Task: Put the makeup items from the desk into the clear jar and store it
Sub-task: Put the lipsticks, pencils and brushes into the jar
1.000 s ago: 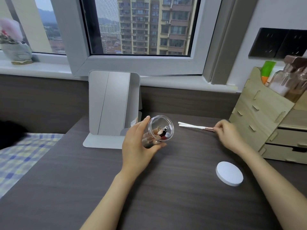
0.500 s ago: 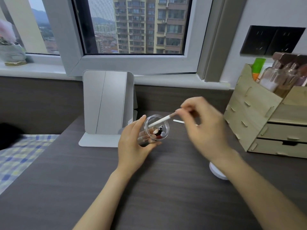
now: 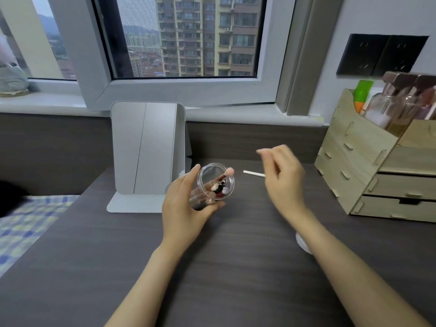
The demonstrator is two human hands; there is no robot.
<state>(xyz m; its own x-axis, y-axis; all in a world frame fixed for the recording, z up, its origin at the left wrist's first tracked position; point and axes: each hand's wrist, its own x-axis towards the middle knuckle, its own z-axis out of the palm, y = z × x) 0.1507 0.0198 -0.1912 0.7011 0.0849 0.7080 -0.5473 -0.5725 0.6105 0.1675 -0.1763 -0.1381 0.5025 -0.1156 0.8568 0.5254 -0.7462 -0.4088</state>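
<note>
My left hand (image 3: 182, 208) grips the clear jar (image 3: 213, 185), tilted with its mouth toward me, above the dark desk (image 3: 224, 267). Several makeup applicators stand inside it, and a pink-tipped applicator (image 3: 225, 174) pokes over the rim. To the right of the jar, my right hand (image 3: 283, 178) hovers with fingers loosely apart and nothing in it. Behind that hand one white makeup stick (image 3: 253, 173) lies on the desk, its right end hidden by the hand. The jar's white round lid (image 3: 302, 243) peeks out from under my right forearm.
A grey folding mirror (image 3: 146, 152) stands at the back left of the desk. A wooden drawer organizer (image 3: 368, 166) with bottles fills the right side. A checked bedcover (image 3: 26, 225) lies to the left. The window sill runs behind.
My right hand picked one stick off the desk, dropped it into the jar, then let go and drew back to the right. One stick stays on the desk.
</note>
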